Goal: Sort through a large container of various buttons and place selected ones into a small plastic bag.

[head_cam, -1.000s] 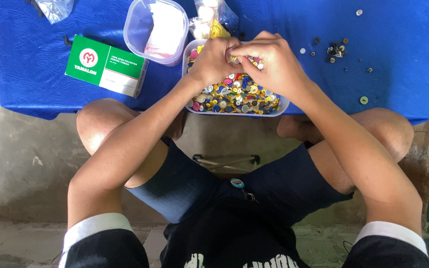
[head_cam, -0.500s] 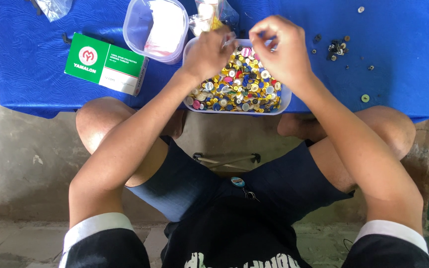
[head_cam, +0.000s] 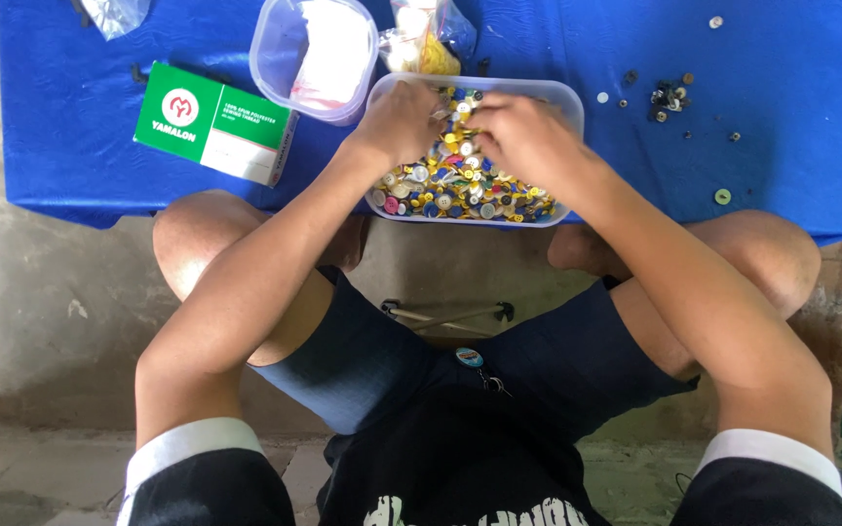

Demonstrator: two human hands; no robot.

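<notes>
A clear rectangular tub (head_cam: 567, 97) full of mixed coloured buttons (head_cam: 450, 185) sits at upper centre of the frame, on the near edge of a table (head_cam: 782, 127) covered in blue cloth. Its long axis runs left to right across the picture, parallel to the table's edge, and its open top faces the camera.

Both hands are inside it. The left hand (head_cam: 400, 122) rests over the tub's left half with its fingers curled down into the buttons; whether they pinch anything cannot be told. The right hand (head_cam: 523, 136) lies over the middle and right part, fingers bunched together and pointing left toward the other hand, the fingertips nearly meeting; what they hold, if anything, is hidden.

Just above the tub lies a small clear bag (head_cam: 426, 39) with yellowish contents. To its left stands a round clear container (head_cam: 275, 49) with a white and pink lining, touching the tub's corner. Further left lies a green and white box (head_cam: 216, 122), tilted slightly. A scatter of loose buttons (head_cam: 669, 94) lies at upper right, well apart from the tub.
</notes>
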